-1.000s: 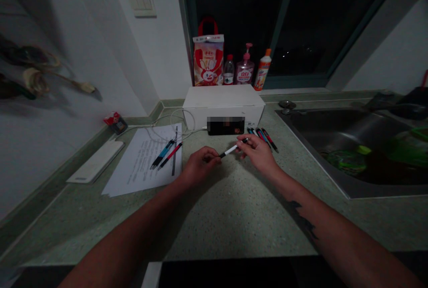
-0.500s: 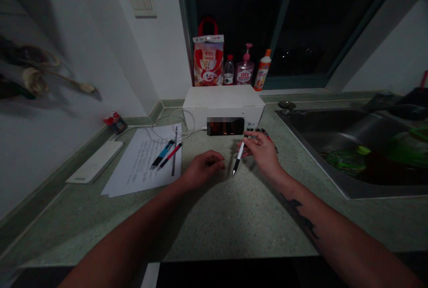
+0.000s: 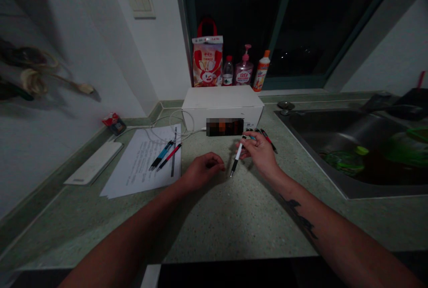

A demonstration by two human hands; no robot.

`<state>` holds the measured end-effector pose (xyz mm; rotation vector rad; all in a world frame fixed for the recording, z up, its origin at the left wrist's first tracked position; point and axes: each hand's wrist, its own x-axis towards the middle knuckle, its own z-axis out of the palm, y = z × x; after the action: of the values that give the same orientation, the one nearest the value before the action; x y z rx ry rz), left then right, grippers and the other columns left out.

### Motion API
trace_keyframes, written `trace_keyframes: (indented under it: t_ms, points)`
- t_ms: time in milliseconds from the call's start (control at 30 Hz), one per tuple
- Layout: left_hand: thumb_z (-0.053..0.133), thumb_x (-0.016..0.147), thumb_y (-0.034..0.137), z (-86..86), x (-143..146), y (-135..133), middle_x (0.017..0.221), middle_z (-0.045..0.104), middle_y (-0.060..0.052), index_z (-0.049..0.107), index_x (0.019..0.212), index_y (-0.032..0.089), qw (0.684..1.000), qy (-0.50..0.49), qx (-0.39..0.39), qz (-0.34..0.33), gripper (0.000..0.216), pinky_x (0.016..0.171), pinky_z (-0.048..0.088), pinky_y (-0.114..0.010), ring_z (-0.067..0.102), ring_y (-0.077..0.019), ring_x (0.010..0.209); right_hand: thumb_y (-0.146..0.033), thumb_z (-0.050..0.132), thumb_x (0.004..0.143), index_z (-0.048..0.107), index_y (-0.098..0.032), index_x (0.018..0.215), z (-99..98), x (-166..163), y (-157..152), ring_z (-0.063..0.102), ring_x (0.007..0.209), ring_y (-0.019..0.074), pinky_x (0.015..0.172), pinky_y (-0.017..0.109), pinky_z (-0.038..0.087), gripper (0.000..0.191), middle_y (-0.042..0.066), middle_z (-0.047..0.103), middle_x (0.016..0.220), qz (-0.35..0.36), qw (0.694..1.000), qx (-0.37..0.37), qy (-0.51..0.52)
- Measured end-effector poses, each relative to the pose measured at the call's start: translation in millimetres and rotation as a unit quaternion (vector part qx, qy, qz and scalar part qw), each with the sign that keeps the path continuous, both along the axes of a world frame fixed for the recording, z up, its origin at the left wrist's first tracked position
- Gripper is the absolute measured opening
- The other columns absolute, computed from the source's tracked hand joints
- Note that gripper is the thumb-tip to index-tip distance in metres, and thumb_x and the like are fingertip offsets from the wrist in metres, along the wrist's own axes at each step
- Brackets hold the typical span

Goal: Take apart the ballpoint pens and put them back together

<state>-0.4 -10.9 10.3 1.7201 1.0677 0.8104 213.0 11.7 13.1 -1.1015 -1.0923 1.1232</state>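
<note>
White pen point(image 3: 237, 154): held at its upper end, in front of the phone point(image 3: 230, 133) and between the two hands; it slants, with its black grip and metal tip pointing down and toward the person.
Pen tip: close over the worktop point(image 3: 214, 221); in this dim light I cannot tell whether it touches.
Handling the pen: a light pinch high on the barrel should do, as too hard a squeeze could twist so slim a thing; it seems best to steady the slant first, then turn the pen from the wrist, its tip clear of the phone and the worktop.
Right hand point(image 3: 260, 149): thumb and fingers drawn together, pinching the white pen near its top, the other fingers loosely bent behind it.
Left hand point(image 3: 203, 168): half-curled, with a gap between thumb and fingers; it holds nothing and sits just beside the pen's lower end, well placed to steady it.
Pens by the box: a red-and-black pen point(image 3: 268, 141) and others lie just beyond the right hand, partly hidden by it; care is due so that the knuckles do not nudge them.
Printed sheets point(image 3: 133, 176): left of the left hand, with blue and red pens point(image 3: 169, 158) lying on them.
White box point(image 3: 222, 97): directly behind the phone.
</note>
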Motion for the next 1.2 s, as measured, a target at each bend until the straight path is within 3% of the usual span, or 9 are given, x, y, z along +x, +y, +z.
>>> trace_keyframes:
  t_ms: [167,367,567,633,700,767,833,967,1200]
  points:
    - [0.065,0.085,0.032,0.9,-0.5,-1.7,0.088,0.073,-0.006,0.067,0.086,0.017,0.999,-0.01,0.006,-0.03,0.015,0.08,0.052,-0.033,0.067,-0.0181,0.081,-0.054,0.077,0.071,0.054,-0.023,0.105,-1.7,-1.1,0.7,0.069,0.058,0.0193,0.048,0.029,0.055,0.052,0.001,0.071,0.075,-0.005,1.0,0.012,-0.008]
    - [0.063,0.089,0.033,1.4,-1.6,-4.3,0.107,0.073,-0.009,0.075,0.099,0.019,0.987,-0.012,0.02,-0.159,0.021,0.092,0.05,-0.035,0.067,-0.0205,0.1,-0.056,0.077,0.07,0.052,-0.024,0.113,-2.2,-4.2,-0.5,0.07,0.06,0.0193,0.05,0.029,0.055,0.059,-0.002,0.07,0.074,0.022,1.0,0.018,-0.007]
    - [0.063,0.089,0.032,-5.8,-5.6,-2.7,0.116,0.069,-0.011,0.07,0.118,0.019,0.988,-0.014,0.042,-0.148,0.032,0.09,0.052,-0.038,0.065,-0.021,0.099,-0.055,0.074,0.074,0.065,-0.021,0.1,-12.5,-14.6,-4.4,0.071,0.072,0.0198,0.069,0.034,0.057,0.044,0.003,0.073,0.076,0.141,0.988,0.026,-0.065]
    - [0.064,0.089,0.031,-5.8,-6.9,-2.1,0.116,0.069,-0.011,0.067,0.123,0.019,0.99,0.002,0.044,-0.135,0.036,0.09,0.052,-0.038,0.064,-0.0212,0.1,-0.054,0.07,0.078,0.067,-0.02,0.101,-14.3,-10.8,-1.1,0.07,0.074,0.0201,0.072,0.035,0.055,0.04,0.004,0.073,0.08,0.123,0.986,0.052,-0.1]
    - [0.065,0.088,0.031,-4.7,-7.5,-1.3,0.122,0.067,-0.011,0.066,0.125,0.021,0.992,0.014,0.051,-0.118,0.038,0.089,0.052,-0.038,0.064,-0.0209,0.101,-0.052,0.063,0.084,0.069,-0.019,0.104,-13.0,2.1,5.6,0.067,0.072,0.0207,0.07,0.035,0.053,0.039,0.005,0.071,0.08,0.042,0.981,0.086,-0.166]
    - [0.066,0.087,0.032,-3.8,-7.6,0.0,0.129,0.064,-0.011,0.067,0.121,0.022,0.993,0.012,0.06,-0.103,0.036,0.086,0.053,-0.036,0.063,-0.0203,0.101,-0.048,0.059,0.088,0.071,-0.019,0.108,-9.5,23.3,14.4,0.066,0.08,0.0227,0.076,0.037,0.051,0.037,0.009,0.071,0.091,-0.081,0.944,0.121,-0.295]
    - [0.066,0.086,0.032,-3.9,-7.5,1.7,0.129,0.064,-0.011,0.068,0.117,0.022,0.993,0.006,0.065,-0.096,0.032,0.084,0.054,-0.035,0.064,-0.0195,0.099,-0.043,0.056,0.091,0.073,-0.018,0.11,-6.4,47.1,23.1,0.065,0.086,0.0252,0.081,0.039,0.05,0.036,0.012,0.07,0.098,-0.144,0.884,0.119,-0.428]
    - [0.066,0.086,0.031,-6.9,-7.7,4.4,0.125,0.064,-0.011,0.069,0.111,0.021,0.992,-0.007,0.077,-0.101,0.027,0.08,0.053,-0.033,0.064,-0.018,0.095,-0.038,0.056,0.092,0.072,-0.015,0.116,-8.1,79.2,35.3,0.066,0.092,0.0275,0.079,0.036,0.048,0.037,0.015,0.071,0.104,-0.212,0.801,0.009,-0.559]
    - [0.066,0.086,0.031,-9.0,-7.4,4.3,0.123,0.064,-0.011,0.069,0.11,0.02,0.992,-0.005,0.088,-0.088,0.027,0.079,0.053,-0.032,0.064,-0.0173,0.092,-0.041,0.057,0.092,0.072,-0.016,0.116,-16.7,80.7,40.9,0.068,0.096,0.029,0.071,0.034,0.047,0.037,0.017,0.07,0.113,-0.198,0.758,-0.071,-0.617]
